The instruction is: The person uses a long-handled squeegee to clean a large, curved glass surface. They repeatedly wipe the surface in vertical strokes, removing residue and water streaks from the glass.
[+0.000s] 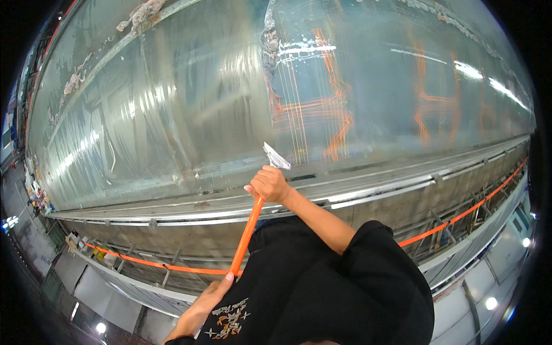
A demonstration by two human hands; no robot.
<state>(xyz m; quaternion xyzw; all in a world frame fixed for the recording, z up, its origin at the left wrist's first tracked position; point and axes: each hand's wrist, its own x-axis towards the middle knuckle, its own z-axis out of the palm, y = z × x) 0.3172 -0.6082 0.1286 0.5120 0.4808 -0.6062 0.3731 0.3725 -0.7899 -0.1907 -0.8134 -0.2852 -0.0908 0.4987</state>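
A long-handled scraper with an orange shaft (246, 238) and a pale, metallic-looking head slants across my front. My right hand (270, 184) is wrapped round the shaft just below the head, fingers closed. Lower down, my left hand (210, 296) grips the shaft's bottom end, its thumb lying along it. The scraper's head (276, 158) is over the near edge of a broad, glossy grey-green surface (218, 115); whether it touches cannot be made out. Ragged whitish residue (269, 49) lines a seam on that surface.
More crumbly residue (141, 16) lies at the far left. Metal rails (379, 192) run along the surface's near edge. Behind them, an orange bar (460, 217) crosses over a lower ledge on both sides of my body. Bright lamps (491, 303) show at the lower right.
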